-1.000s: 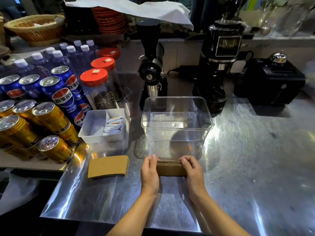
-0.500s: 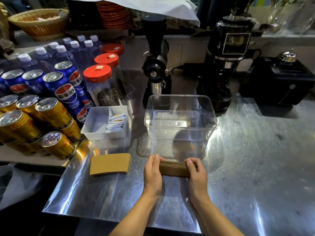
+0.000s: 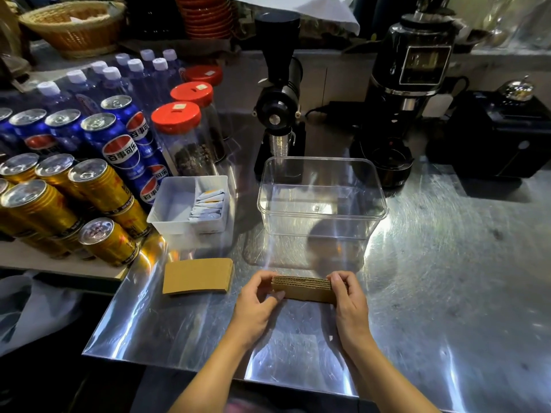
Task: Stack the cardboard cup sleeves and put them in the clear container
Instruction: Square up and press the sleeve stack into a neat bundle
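Since the earlier frame, both hands lifted the sleeve stack (image 3: 304,289) slightly; left hand (image 3: 258,305) and right hand (image 3: 350,302) pinched its ends at six o'clock of the clear container (image 3: 322,186). Squaring edges first seemed wise.

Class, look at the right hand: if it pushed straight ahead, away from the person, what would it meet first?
Most likely the near wall of the clear container, just beyond the right hand; depth is hard to judge.
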